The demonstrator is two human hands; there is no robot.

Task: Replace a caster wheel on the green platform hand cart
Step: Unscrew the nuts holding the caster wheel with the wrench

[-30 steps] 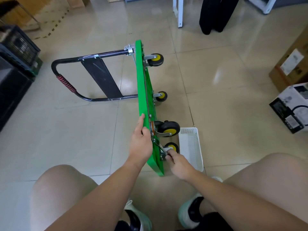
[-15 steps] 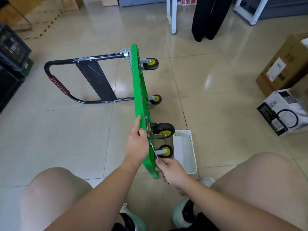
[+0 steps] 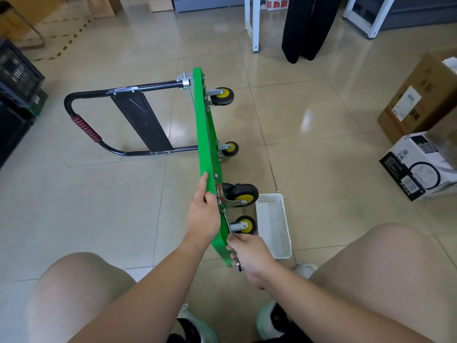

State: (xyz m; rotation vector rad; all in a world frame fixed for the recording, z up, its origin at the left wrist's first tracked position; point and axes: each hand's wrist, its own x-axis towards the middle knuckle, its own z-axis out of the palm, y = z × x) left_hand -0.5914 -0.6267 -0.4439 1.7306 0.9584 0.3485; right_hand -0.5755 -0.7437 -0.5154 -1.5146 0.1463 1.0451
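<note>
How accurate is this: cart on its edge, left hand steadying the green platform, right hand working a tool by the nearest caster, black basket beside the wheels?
One error: the head view shows the basket is white, not black. Left hand, green platform, right hand and tool are as stated.

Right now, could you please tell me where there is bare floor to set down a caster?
Bare tiles: left of the green platform below the black handle, and right of the far wheels. Crowded: near casters, white basket, left hand, right hand.
</note>
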